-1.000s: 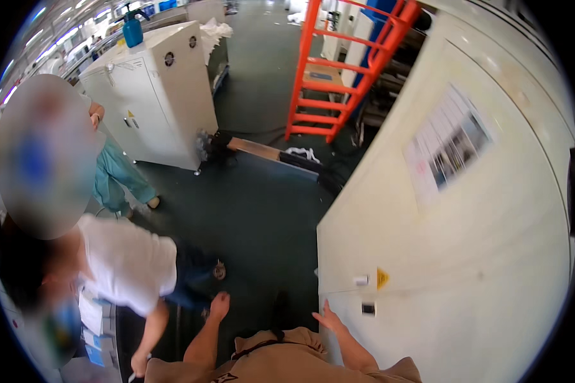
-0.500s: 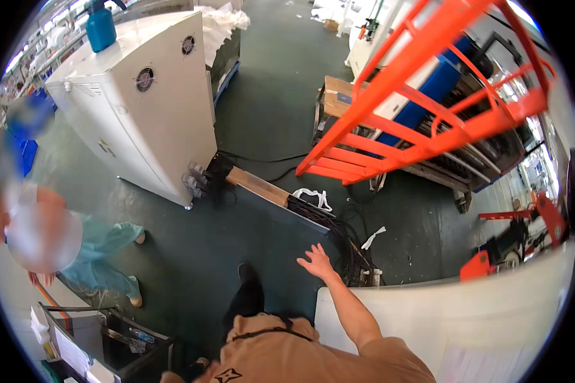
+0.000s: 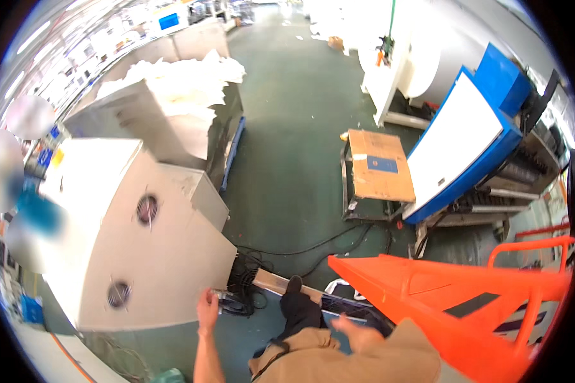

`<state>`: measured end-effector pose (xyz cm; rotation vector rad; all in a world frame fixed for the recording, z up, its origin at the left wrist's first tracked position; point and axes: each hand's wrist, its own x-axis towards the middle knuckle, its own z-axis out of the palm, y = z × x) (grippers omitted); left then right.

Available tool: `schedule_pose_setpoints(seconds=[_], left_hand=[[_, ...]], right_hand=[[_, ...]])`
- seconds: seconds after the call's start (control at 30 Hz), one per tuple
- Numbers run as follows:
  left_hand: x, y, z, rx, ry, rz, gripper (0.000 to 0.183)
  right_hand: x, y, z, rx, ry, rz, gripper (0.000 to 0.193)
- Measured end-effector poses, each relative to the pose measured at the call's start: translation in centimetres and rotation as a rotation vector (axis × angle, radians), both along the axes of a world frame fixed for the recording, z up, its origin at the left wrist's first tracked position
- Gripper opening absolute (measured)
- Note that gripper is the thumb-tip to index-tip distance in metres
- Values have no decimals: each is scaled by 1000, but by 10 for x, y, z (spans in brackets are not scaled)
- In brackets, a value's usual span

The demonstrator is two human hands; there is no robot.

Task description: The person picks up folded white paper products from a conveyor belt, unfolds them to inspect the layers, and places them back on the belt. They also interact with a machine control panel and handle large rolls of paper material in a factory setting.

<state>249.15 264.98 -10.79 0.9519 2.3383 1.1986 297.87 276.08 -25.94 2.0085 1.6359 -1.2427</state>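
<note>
My left hand point(image 3: 207, 311) hangs beside the lower edge of a large beige cabinet point(image 3: 166, 249) with two round fan grilles. Its fingers are loosely bent, with nothing visible in them. Close by it, near the cabinet's corner, are a grey metal fitting point(image 3: 229, 302) and a tangle of black cables point(image 3: 246, 281). My right hand point(image 3: 354, 329) is low in front of my body, slightly blurred, fingers apart and holding nothing visible. To its right rises an orange metal frame point(image 3: 396, 287). My dark shoe point(image 3: 294, 285) is over a cable channel with a wooden strip point(image 3: 268, 281).
Ahead, a green floor aisle point(image 3: 287, 147) runs between a bin heaped with white material point(image 3: 179, 83) and a cardboard box point(image 3: 380, 166) on a low metal stand. A blue-and-white machine point(image 3: 457, 140) stands right of the box. Cables point(image 3: 306, 252) cross the floor.
I have moved forward to the cable channel. The cabinet and orange frame now sit lower in view, and my left hand has come into sight. The dark bin at lower left is gone from view.
</note>
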Motion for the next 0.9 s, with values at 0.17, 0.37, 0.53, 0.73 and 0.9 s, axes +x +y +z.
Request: schedule_pose_setpoints(seconds=[0.17, 0.37, 0.53, 0.73, 0.9], left_hand=[[23, 47, -64, -360, -206, -75, 24], [-38, 336, -42, -474, -176, -257, 21], [-106, 609, -60, -435, -179, -353, 19], [-164, 983, -66, -413, -164, -560, 18], [-225, 1313, -9, -188, 1, -745, 18]], right_hand=[[-144, 314, 61, 397, 209, 348, 60], [-256, 613, 164, 1124, 511, 346, 60], [-256, 737, 143, 1042, 658, 244, 49], [-127, 754, 25, 3, 33, -736, 66], [-78, 696, -28, -163, -47, -649, 53]])
